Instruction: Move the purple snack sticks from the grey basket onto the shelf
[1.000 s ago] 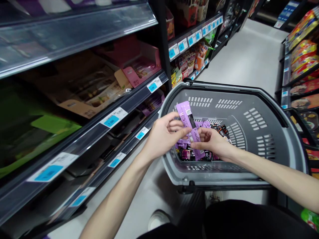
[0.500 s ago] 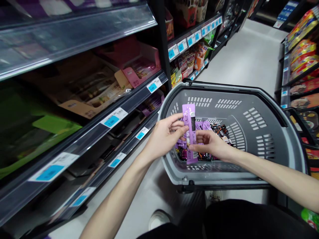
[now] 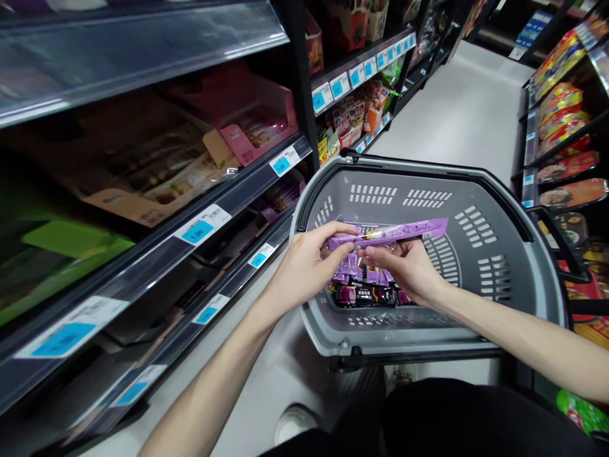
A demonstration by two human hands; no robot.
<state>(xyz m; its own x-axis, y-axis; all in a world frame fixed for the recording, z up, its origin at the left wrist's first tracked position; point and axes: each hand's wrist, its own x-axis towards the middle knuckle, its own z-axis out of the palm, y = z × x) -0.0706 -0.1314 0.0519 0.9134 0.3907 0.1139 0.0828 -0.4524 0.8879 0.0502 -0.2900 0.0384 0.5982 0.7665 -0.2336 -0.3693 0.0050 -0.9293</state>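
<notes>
Over the grey shopping basket (image 3: 504, 222) I hold a long, narrow purple snack packet (image 3: 399, 233), lying nearly level across the view. My left hand (image 3: 316, 254) pinches its left end between thumb and fingers. Beneath its middle, my right hand (image 3: 404, 263) grips it with the thumb in front and the fingers partly hidden behind. Below both hands, several purple packets (image 3: 349, 266) and dark packets (image 3: 364, 296) lie on the basket's floor, partly covered by my hands.
A shelf rack (image 3: 238, 184) with price labels and open snack boxes runs close along my left. Packaged goods (image 3: 566, 114) fill a rack on the right. The pale aisle floor (image 3: 461, 95) stretches ahead between them. A shoe (image 3: 295, 424) shows below the basket.
The purple packet has turned from upright to nearly level, its far end now pointing right. My right hand has moved slightly right and up beneath it. The view has shifted a little.
</notes>
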